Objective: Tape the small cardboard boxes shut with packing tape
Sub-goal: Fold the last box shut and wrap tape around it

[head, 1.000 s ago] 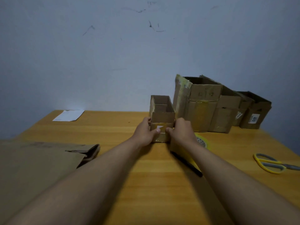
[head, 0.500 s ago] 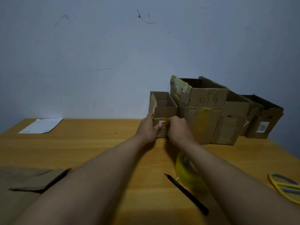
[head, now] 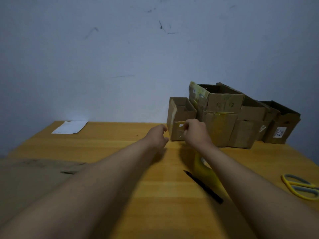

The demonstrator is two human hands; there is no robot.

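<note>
At the small box (head: 179, 121), right hand (head: 196, 132) still pinching tape, left hand (head: 158, 136) now off, loosely curled.

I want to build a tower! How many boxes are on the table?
4 I can see: a small box at the hands, a big box beside it, then two further right. Others may hide behind.

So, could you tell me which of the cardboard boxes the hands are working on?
The small open box at the left end of the row; the right hand touches its front, the left hand beside it. The other boxes stand untouched.
</note>
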